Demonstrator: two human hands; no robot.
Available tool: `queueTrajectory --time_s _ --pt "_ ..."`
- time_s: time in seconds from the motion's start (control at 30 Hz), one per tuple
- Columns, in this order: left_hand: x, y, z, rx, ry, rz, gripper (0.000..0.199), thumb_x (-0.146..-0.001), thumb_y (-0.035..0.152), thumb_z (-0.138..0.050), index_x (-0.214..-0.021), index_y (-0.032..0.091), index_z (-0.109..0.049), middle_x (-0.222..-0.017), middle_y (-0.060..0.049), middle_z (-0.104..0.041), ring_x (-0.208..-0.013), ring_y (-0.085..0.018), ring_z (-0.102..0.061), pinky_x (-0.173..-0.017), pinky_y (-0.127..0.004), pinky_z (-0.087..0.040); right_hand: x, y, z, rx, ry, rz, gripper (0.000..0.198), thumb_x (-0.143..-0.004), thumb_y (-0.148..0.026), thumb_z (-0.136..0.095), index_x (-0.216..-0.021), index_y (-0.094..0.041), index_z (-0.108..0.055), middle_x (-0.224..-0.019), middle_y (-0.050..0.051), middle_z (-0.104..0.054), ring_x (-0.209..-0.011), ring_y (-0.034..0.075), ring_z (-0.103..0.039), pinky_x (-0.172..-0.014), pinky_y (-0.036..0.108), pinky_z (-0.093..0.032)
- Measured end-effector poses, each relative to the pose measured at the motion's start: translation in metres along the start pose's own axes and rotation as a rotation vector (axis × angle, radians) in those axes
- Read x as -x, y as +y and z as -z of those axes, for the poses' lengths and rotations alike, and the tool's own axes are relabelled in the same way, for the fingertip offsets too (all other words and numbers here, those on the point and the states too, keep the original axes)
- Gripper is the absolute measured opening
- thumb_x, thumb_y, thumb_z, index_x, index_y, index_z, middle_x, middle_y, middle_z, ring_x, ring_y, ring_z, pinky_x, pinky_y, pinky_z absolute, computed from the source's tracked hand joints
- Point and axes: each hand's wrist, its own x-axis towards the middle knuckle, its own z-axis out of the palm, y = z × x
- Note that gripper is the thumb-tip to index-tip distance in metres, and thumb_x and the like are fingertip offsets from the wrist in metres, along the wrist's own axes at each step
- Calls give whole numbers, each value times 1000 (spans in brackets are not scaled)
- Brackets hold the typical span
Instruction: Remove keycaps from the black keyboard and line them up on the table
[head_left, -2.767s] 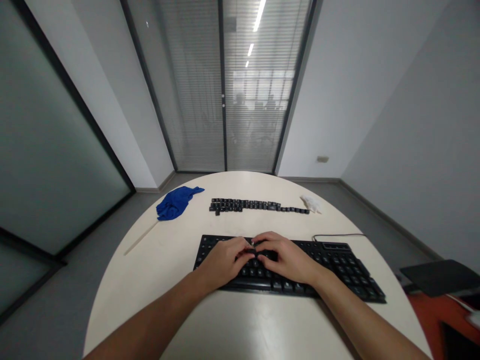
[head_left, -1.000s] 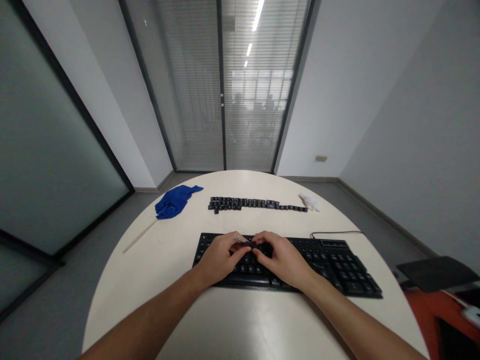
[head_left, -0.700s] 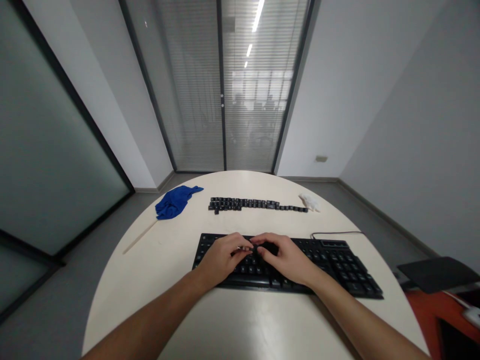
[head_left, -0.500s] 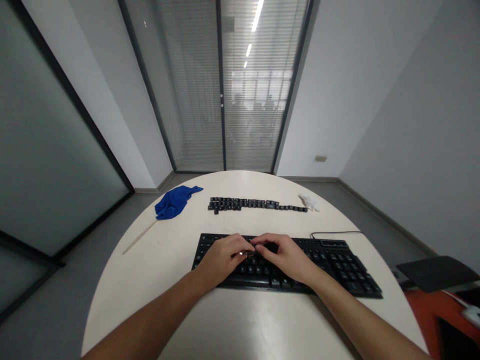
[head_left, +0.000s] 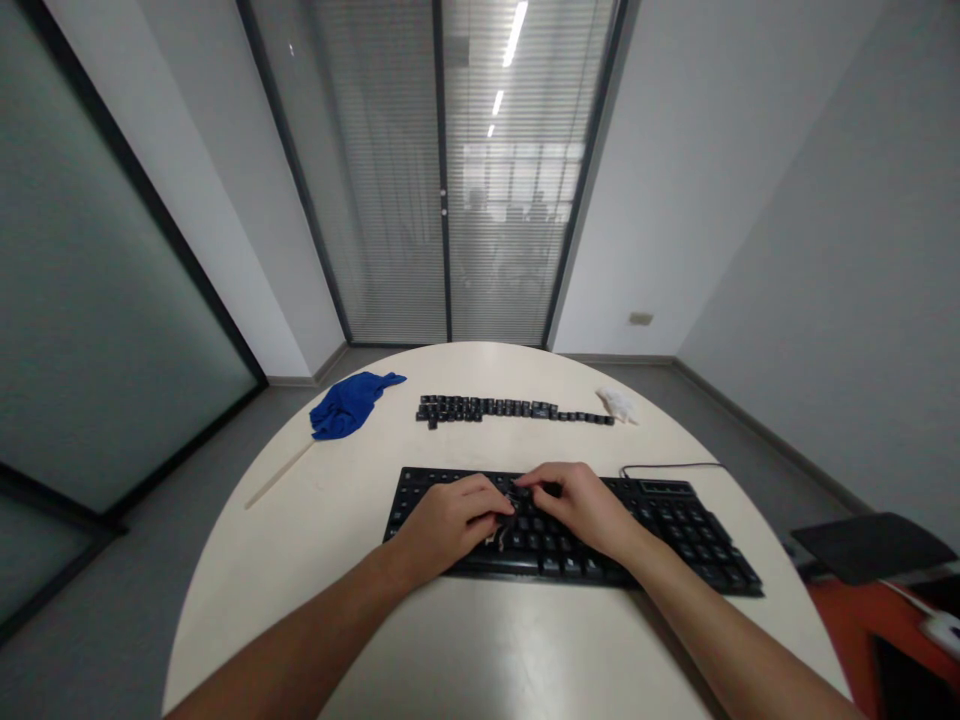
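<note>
From my remote seat I watch both hands over the black keyboard (head_left: 709,535), which lies across the middle of the bench (head_left: 525,640), its right end near the right edge. The left hand (head_left: 452,515) is bunched narrow on the keys, a thin wire piece (head_left: 501,538) showing beneath its fingers; I cannot tell if it is gripped. The right hand (head_left: 581,500) curves thumb and forefinger close together just beside it, and I cannot tell whether anything sits between them.

My worry is the wire piece slipping and scratching or chipping a key, if pulled at a slant. A small part could also spring away under sudden force, and a bump could mix up the loose keys (head_left: 469,405), ranged towards the far edge.

As for containers, I make out no box or tray: those keys lie straight on the bench. The crumpled white thing (head_left: 619,404) near the far-right edge may be a bag; its contents, if any, I cannot see.
</note>
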Motion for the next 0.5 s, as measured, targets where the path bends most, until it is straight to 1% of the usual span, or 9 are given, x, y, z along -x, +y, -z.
queueTrajectory --time_s 0.07,0.13,0.27,0.33,0.43,0.5 --pt "0 0 0 -1 1 0 29 -84 2 -52 -98 19 -71 -99 -6 -70 -91 -16 -67 -83 -27 -53 1 -2 2 27 -28 43 30 -85 -17 -53 -104 -25 -75 -103 3 -75 -97 21 -68 -91 34 -50" --pt "0 0 0 -2 -1 5 29 -84 2 -52 -99 19 -71 -100 -6 -71 -91 -16 -67 -82 -27 -53 2 -5 4 46 -45 65 32 -84 -16 -54 -107 -24 -74 -104 4 -74 -97 21 -67 -90 34 -50" --pt "1 0 -1 3 4 5 30 -83 2 -51 -99 19 -70 -100 -6 -71 -92 -16 -67 -82 -27 -53 3 -8 7 56 -66 39 28 -84 -24 -61 -109 -23 -73 -102 5 -74 -94 22 -67 -88 35 -52" --pt "1 -1 -1 0 10 12 30 -83 2 -51 -99 20 -70 -100 -6 -71 -92 -16 -67 -83 -28 -53 3 -7 7 28 -69 31 27 -87 -28 -61 -111 -24 -72 -103 4 -74 -95 22 -67 -89 36 -52" --pt "0 -1 0 -10 18 23 30 -83 3 -51 -99 20 -70 -100 -6 -72 -92 -17 -67 -83 -29 -53 2 -5 8 -5 -60 70 27 -91 -30 -56 -114 -26 -70 -109 3 -73 -101 22 -66 -94 38 -50" --pt "0 -1 0 -13 19 24 29 -84 4 -51 -99 20 -70 -99 -6 -72 -92 -18 -67 -83 -29 -53 2 -4 8 20 -34 99 26 -92 -30 -56 -113 -27 -71 -110 4 -73 -103 22 -66 -95 38 -50"
